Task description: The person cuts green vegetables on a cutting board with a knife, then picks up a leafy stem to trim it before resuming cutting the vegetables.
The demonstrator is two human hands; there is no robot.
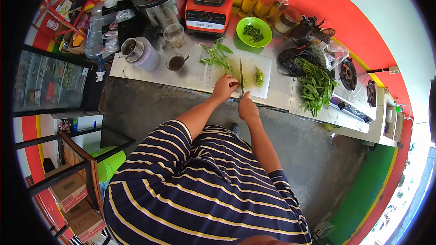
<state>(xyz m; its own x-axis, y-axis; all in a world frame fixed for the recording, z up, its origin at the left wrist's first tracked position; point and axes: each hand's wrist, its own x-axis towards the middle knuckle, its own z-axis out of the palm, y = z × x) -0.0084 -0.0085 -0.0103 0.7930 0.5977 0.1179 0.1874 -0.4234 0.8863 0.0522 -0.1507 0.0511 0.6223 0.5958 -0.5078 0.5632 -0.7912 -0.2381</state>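
My right hand (248,107) is closed around the handle of a kitchen knife (241,70), whose blade points away from me over a white cutting board (260,91). Just left of the blade, my left hand (224,88) has its fingers curled on the board over leafy greens; the part under the fingers is hidden. More long-leaved greens (217,56) lie beyond that hand, partly off the board. To the right of the knife sits a small pile of chopped greens (259,77). Behind the board, a lime-green bowl (241,24) contains darker chopped greens (253,33).
A red blender (206,18) and several pump bottles (265,3) line the back. Left of the board stand a glass of dark liquid (175,62), a plastic cup (174,35) and a white jug-like container (146,54). A leafy bunch (316,84) overhangs the counter edge near a gas stove (359,79).
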